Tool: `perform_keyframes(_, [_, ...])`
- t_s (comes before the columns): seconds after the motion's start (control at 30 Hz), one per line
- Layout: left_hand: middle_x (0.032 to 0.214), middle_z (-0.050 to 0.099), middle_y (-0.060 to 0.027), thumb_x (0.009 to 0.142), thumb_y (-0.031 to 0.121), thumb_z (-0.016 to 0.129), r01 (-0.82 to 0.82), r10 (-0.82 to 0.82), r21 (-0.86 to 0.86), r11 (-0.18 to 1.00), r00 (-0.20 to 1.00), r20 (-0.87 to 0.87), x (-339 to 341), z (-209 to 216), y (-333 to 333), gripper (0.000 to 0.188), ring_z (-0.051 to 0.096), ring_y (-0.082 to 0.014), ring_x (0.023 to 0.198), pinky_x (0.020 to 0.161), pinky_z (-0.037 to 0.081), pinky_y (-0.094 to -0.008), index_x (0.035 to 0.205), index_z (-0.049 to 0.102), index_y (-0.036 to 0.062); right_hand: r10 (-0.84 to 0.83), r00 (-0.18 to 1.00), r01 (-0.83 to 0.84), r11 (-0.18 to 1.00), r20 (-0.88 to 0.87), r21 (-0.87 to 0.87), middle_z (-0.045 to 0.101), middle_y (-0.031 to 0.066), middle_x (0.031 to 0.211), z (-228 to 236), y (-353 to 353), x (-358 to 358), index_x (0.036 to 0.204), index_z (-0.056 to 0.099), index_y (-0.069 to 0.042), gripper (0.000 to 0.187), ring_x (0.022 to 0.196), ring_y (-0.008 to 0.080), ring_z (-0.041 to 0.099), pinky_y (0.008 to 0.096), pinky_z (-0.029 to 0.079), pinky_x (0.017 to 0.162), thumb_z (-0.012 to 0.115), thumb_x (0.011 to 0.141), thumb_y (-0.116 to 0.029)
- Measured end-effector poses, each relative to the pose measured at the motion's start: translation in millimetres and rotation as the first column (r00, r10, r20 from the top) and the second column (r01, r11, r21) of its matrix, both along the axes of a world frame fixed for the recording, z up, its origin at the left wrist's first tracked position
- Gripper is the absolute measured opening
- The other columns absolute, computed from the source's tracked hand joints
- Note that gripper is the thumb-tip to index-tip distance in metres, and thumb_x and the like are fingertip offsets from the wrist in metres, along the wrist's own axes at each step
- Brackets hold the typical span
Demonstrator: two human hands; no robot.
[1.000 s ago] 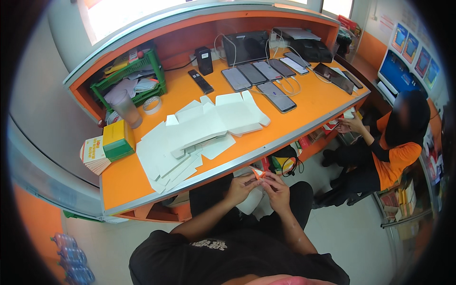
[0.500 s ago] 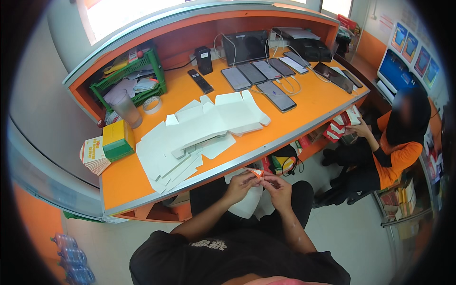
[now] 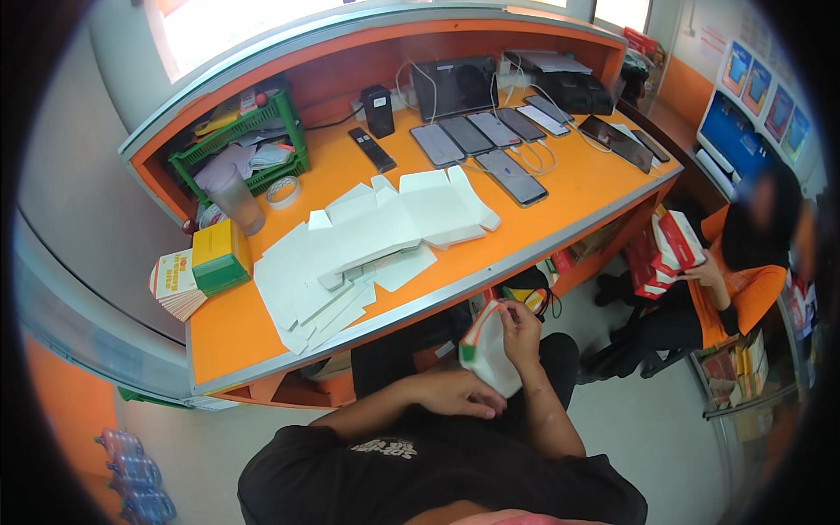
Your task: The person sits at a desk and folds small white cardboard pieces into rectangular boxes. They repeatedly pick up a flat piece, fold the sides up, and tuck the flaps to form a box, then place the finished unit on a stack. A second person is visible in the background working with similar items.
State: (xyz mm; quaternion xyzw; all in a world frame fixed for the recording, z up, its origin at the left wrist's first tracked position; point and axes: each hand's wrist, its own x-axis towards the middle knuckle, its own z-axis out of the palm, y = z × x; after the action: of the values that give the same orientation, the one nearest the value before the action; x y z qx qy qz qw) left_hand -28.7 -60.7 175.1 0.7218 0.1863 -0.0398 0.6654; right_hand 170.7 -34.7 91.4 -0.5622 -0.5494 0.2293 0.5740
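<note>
Above the person's lap, just below the desk's front edge, the left hand (image 3: pixel 464 394) is resting palm down with loosely bent fingers at the lower end of a white carton (image 3: pixel 497 352) with orange and green along its rim; whether it is gripping the carton, I cannot tell. Slightly farther out, the right hand (image 3: pixel 520 334) is pinching the carton's upper corner between closed thumb and fingers. On the desk (image 3: pixel 582 194), flattened white carton blanks (image 3: pixel 376 232) are lying in an overlapping heap, with a yellow-and-green box (image 3: pixel 221 256) standing at their left. Off to the right, a co-worker (image 3: pixel 754 293) is holding red-and-white boxes (image 3: pixel 669 252). Beyond the blanks, several phones (image 3: pixel 465 136) are lying in front of a dark tablet (image 3: pixel 453 87), which is leaning upright.
</note>
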Motion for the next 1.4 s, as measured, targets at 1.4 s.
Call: perform_keyframes(1.4, [0.101, 0.072, -0.007, 0.097, 0.018, 0.063, -0.678, 0.678, -0.031, 0.735, 0.731, 0.084, -33.3, -64.2, 44.5, 0.025, 0.062, -0.0098, 0.093, 0.085, 0.049, -0.0269, 0.112, 0.071, -0.0007, 0.223, 0.946, -0.226, 0.974, 0.237, -0.013, 0.067, 0.0147, 0.089, 23.6, -42.9, -41.2, 0.092, 0.063, -0.001, 0.011, 0.085, 0.0323, 0.066, 0.0391, 0.052, 0.075, 0.069, 0.083, 0.0])
